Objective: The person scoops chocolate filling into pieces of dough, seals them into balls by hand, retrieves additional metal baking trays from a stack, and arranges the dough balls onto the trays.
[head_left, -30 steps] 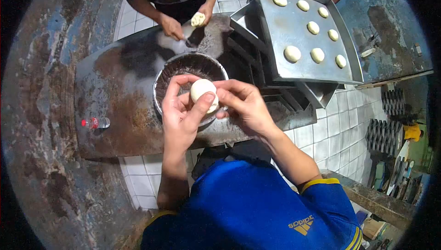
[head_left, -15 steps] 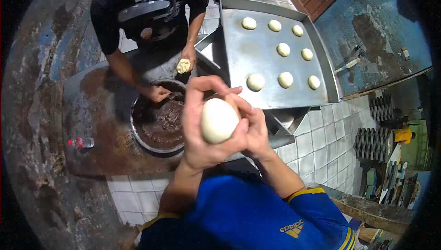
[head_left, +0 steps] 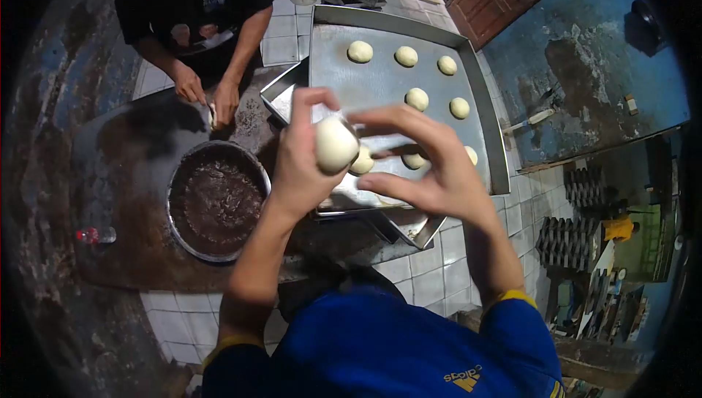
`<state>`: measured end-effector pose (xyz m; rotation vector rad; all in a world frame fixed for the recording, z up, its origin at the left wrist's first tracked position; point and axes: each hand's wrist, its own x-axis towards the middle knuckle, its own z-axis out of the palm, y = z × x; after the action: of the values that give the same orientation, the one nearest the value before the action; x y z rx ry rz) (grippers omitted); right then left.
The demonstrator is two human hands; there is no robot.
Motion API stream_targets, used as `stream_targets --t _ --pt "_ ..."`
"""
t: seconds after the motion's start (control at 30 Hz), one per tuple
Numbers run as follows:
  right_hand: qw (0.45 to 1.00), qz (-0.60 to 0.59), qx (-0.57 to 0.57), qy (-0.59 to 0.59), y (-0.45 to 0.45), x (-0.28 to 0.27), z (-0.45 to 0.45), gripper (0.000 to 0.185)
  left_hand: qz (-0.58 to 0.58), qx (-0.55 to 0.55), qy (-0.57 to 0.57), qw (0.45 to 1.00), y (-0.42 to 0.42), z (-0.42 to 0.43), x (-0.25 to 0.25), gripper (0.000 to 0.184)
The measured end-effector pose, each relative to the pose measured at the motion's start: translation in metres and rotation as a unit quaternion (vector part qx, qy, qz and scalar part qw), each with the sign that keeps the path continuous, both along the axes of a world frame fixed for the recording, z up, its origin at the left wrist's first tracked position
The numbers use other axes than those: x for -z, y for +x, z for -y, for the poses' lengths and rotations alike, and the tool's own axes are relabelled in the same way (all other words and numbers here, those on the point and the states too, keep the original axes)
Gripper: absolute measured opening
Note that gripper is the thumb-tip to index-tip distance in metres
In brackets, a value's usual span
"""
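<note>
A smooth, pale dough ball (head_left: 336, 145) sits in my left hand (head_left: 298, 160), whose fingers curl round it above the near left part of the metal tray (head_left: 365, 84). My right hand (head_left: 431, 160) is just to the right of the ball, over the tray, fingers and thumb spread with nothing between them. Several round dough balls rest on the tray, among them one (head_left: 417, 99) beyond my right hand. Some of the nearer ones are partly hidden by my hands.
A round pan of dark brown filling (head_left: 218, 197) stands on the worn table (head_left: 124, 201), left of my hands. Across the table, a co-worker's hands (head_left: 208, 98) hold a piece of dough. A red-capped bottle (head_left: 96, 235) lies at the left. More metal trays (head_left: 287, 93) are under the top one.
My hands have parted, the right one opening away from the dough ball. The view has shifted right, bringing the tray beneath my hands. The co-worker's hand has left the pan and joined the other at the dough.
</note>
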<state>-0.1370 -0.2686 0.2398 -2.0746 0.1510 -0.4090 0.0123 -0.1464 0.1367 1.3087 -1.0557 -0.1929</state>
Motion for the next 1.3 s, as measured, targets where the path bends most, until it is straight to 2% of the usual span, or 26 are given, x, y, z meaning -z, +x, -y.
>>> stream_targets --t 0.07,0.1,0.2,0.23,0.27,0.37,0.47,0.53,0.6,0.67,0.73,0.77,0.8,0.87,0.9,0.93,0.97,1.0,1.07,1.1,1.13,1.17,1.2,1.23,1.27,1.3 --pt "0.99 0.006 -0.032 -0.139 0.021 -0.004 0.019 0.057 -0.059 0.057 -0.012 0.997 0.0 0.021 -0.005 0.081" --pt "0.993 -0.016 -0.036 -0.114 0.028 -0.001 0.029 0.059 -0.05 0.042 -0.003 0.998 0.006 0.032 -0.002 0.09" --pt "0.993 -0.019 -0.042 -0.106 0.044 0.017 0.061 0.05 -0.03 0.022 0.054 0.998 0.019 0.054 0.01 0.076" --pt "0.994 -0.045 -0.053 -0.081 0.049 0.021 0.073 0.046 0.053 -0.023 0.049 0.997 0.019 0.059 0.002 0.066" --pt "0.995 -0.046 -0.064 -0.067 0.057 0.029 0.089 0.044 0.04 0.005 0.15 0.988 0.024 0.055 -0.001 0.083" --pt "0.984 -0.095 -0.07 -0.131 0.08 0.082 0.142 0.05 0.071 -0.006 0.233 0.97 0.031 0.033 -0.003 0.107" --pt "0.94 -0.148 -0.132 -0.279 0.095 0.129 0.157 0.058 0.033 -0.031 0.202 0.978 0.013 0.012 0.0 0.102" --pt "0.875 -0.092 -0.179 -0.44 0.1 0.143 0.152 0.065 0.036 -0.027 0.176 0.983 -0.009 -0.004 -0.002 0.089" --pt "0.868 -0.066 -0.174 -0.461 0.099 0.16 0.145 0.069 0.047 -0.034 0.244 0.968 -0.036 -0.017 -0.011 0.084" --pt "0.858 -0.043 -0.161 -0.485 0.094 0.174 0.151 0.075 0.098 -0.041 0.239 0.965 -0.06 -0.016 -0.006 0.079" --pt "0.906 -0.113 -0.199 -0.356 0.106 0.181 0.167 0.076 0.114 -0.018 0.218 0.969 -0.081 -0.013 0.001 0.071" --pt "0.94 -0.171 -0.236 -0.179 0.115 0.174 0.183 0.075 0.118 0.003 0.23 0.966 -0.089 -0.011 0.001 0.069" --pt "0.939 -0.262 -0.211 0.066 0.115 0.131 0.181 0.072 0.121 0.021 0.241 0.963 -0.096 -0.009 0.0 0.067" --pt "0.956 -0.193 -0.171 0.136 0.124 0.13 0.197 0.069 0.125 0.02 0.244 0.962 -0.104 -0.005 -0.005 0.058" --pt "0.966 -0.188 -0.177 0.001 0.126 0.128 0.197 0.068 0.121 0.033 0.248 0.961 -0.107 -0.003 -0.002 0.054" --pt "0.963 -0.186 -0.19 -0.043 0.122 0.141 0.185 0.069 0.117 0.048 0.254 0.959 -0.109 -0.001 0.001 0.051" --pt "0.94 -0.158 -0.182 -0.24 0.114 0.161 0.167 0.07 0.131 0.043 0.257 0.956 -0.11 0.002 0.002 0.046" --pt "0.881 -0.126 -0.165 -0.425 0.103 0.173 0.151 0.071 0.132 0.05 0.263 0.955 -0.113 0.004 0.005 0.046" --pt "0.865 -0.074 -0.151 -0.473 0.097 0.174 0.152 0.08 0.147 0.06 0.28 0.947 -0.117 0.008 0.009 0.044" --pt "0.932 -0.141 -0.177 -0.282 0.111 0.17 0.165 0.082 0.19 0.046 0.274 0.942 -0.121 0.011 0.009 0.037" --pt "0.958 -0.198 -0.194 -0.071 0.114 0.159 0.168 0.084 0.198 0.057 0.279 0.938 -0.125 0.012 0.011 0.037" --pt "0.961 -0.188 -0.191 0.072 0.106 0.146 0.177 0.086 0.23 0.07 0.281 0.929 -0.127 0.011 0.013 0.033" --pt "0.968 -0.153 -0.169 0.109 0.094 0.122 0.18 0.08 0.262 0.078 0.281 0.92 -0.126 0.013 0.016 0.029" --pt "0.961 -0.109 -0.191 0.169 0.081 0.104 0.185 0.08 0.296 0.053 0.253 0.919 -0.126 0.015 0.02 0.018" --pt "0.947 -0.067 -0.214 0.229 0.066 0.088 0.189 0.079 0.301 0.056 0.258 0.916 -0.126 0.015 0.025 0.018" --pt "0.947 -0.055 -0.227 0.222 0.042 0.062 0.187 0.079 0.325 0.043 0.257 0.909 -0.127 0.013 0.031 0.016"
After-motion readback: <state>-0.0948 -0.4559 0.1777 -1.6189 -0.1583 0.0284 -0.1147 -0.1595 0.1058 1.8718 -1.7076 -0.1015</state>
